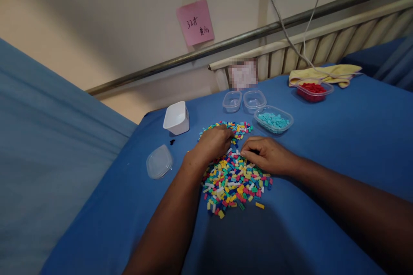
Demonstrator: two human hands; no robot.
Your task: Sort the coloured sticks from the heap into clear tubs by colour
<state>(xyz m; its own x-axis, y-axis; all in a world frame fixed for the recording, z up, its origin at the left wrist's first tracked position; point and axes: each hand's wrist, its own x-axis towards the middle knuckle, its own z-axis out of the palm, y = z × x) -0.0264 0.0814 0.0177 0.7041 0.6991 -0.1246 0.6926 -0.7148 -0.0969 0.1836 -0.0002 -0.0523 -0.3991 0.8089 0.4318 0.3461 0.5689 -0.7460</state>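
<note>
A heap of small multicoloured toy building bricks lies spread on the blue cloth, with a second cluster of bricks behind it. My left hand reaches over the bricks from the left, its fingers curled downward and the tips mostly hidden. At the right edge of the heap rests my right hand, thumb and fingers drawn together at the tips beside some white bricks. Whatever either hand pinches is too small or hidden to make out. Just behind my right hand stands a clear tub of light-blue bricks.
Two clear tubs, one left and one right, stand behind the heap. To the left are a white container and a clear lid. A tub of red bricks sits by a yellow cloth. A white cable hangs there.
</note>
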